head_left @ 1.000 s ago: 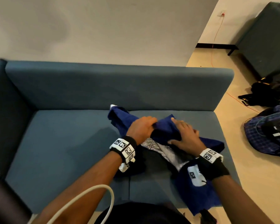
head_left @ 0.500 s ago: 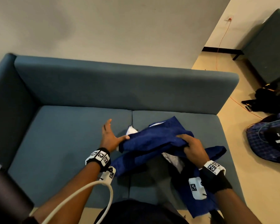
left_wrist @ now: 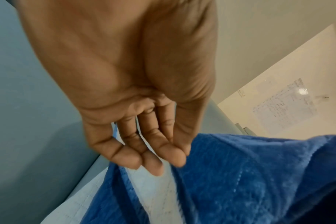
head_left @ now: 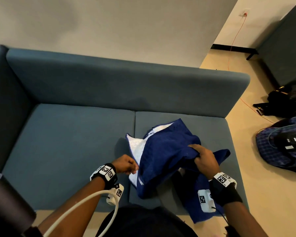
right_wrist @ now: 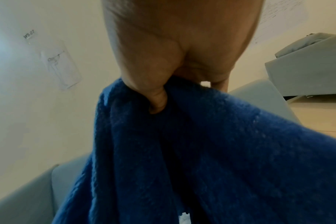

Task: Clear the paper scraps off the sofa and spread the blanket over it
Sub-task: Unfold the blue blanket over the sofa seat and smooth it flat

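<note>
A dark blue blanket (head_left: pixel 167 151) with a white quilted underside lies bunched on the right cushion of the teal sofa (head_left: pixel 67 142). My right hand (head_left: pixel 197 154) grips a raised fold of it near the middle; in the right wrist view the blue cloth (right_wrist: pixel 201 151) hangs from my curled fingers (right_wrist: pixel 157 104). My left hand (head_left: pixel 134 168) sits at the blanket's left edge with curled fingers pinching the white lining (left_wrist: pixel 153 189). The left wrist view shows those fingertips (left_wrist: pixel 159 159) on that edge. No paper scraps show on the sofa.
The left cushion (head_left: pixel 75 134) is bare. On the floor to the right lie a plaid bag (head_left: pixel 284 146), a black bag (head_left: pixel 287 101) and an orange cable (head_left: pixel 234 40). Another sofa (head_left: pixel 284 48) stands far right. A dark object (head_left: pixel 5 202) sits at lower left.
My left hand has gone from lying flat and open on the seat to curled at the blanket's white edge. More white lining shows. My right hand keeps its grip.
</note>
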